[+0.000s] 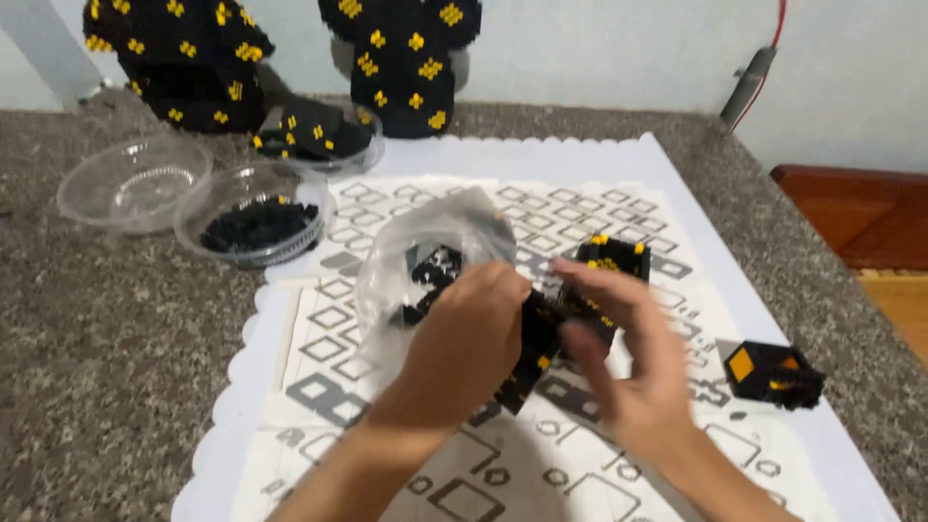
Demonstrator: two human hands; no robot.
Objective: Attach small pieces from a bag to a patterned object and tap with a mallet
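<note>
We start with the granite counter [106, 367] and the white scalloped mat [590, 155] spread over it, a printed instruction sheet [387, 387] lying on top. At twelve o'clock stand two large black-and-yellow block figures [401, 58], and at ten o'clock three clear plastic bowls [135, 184], one heaped with loose black bricks. At the mat's centre our left hand [464, 343] is closed around the black-and-yellow block assembly [551, 319], and our right hand [628, 358] meets it from four o'clock with its fingers curled on the upper end; motion blur keeps us from telling how firmly. We judge the step in hand to be joining a section onto this assembly, and the next move seems to call for lining up studs squarely before pressing, with the left hand bracing. The assembly's long axis runs from seven o'clock to one o'clock, its broader yellow-studded end pointing toward one o'clock. A crumpled clear bag [425, 251] of bricks sits just behind the left hand at eleven o'clock, and a small black block piece [773, 375] with an orange face lies well apart at three o'clock.
</note>
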